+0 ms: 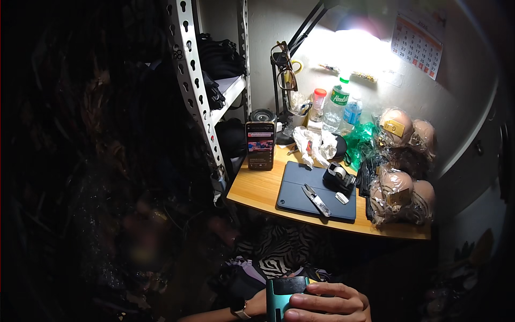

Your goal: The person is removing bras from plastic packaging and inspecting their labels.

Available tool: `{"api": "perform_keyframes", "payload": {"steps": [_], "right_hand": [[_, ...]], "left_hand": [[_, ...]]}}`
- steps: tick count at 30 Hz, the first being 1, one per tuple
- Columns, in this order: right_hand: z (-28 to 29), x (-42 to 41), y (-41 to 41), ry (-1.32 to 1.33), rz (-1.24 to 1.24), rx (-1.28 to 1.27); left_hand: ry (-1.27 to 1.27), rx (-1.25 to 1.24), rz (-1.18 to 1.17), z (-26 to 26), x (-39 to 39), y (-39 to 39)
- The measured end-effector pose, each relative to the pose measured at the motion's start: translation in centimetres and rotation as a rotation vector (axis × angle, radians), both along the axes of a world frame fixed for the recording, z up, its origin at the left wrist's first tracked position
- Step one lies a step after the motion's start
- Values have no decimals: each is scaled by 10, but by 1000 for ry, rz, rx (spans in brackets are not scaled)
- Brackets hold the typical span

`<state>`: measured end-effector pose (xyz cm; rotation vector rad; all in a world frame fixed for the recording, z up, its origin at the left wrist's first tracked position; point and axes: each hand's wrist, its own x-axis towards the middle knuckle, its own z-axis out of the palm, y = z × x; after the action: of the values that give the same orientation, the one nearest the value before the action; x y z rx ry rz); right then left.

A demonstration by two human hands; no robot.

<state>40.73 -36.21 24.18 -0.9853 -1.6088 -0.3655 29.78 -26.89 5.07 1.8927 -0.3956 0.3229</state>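
At the bottom edge of the view, my right hand [334, 302] grips a teal and black handheld device [286, 296] that looks like a price labeller. Its fingers lie across the device's right side. My left hand [257, 302], with a watch [240, 310] on its wrist, reaches in behind the device. Most of that hand is hidden, so what it holds does not show. A small yellow piece peeks out beside the device's top right corner. Dark and lilac fabric [247, 271] lies just beyond my hands, close to a zebra-patterned cloth [277, 251].
A wooden desk [253, 189] bears a dark tablet case [297, 181] with thread snips [316, 200] and a tape dispenser [339, 177]. A propped phone [260, 147] stands left, bagged bras [396, 193] right, bottles [336, 106] behind. A lit lamp [358, 34] hangs above; a metal shelf [193, 68] flanks the desk.
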Motion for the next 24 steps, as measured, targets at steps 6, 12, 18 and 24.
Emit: {"api": "perform_keyframes", "payload": {"steps": [6, 12, 18, 24], "right_hand": [[2, -2, 4, 8, -14, 67], [5, -8, 6, 39, -35, 121], [14, -2, -11, -97, -59, -93], [13, -3, -11, -116, -63, -103]], "left_hand": [[-9, -1, 7, -4, 3, 0], [77, -17, -3, -3, 5, -1], [168, -34, -8, -2, 7, -1], [271, -57, -9, -2, 8, -2]]}}
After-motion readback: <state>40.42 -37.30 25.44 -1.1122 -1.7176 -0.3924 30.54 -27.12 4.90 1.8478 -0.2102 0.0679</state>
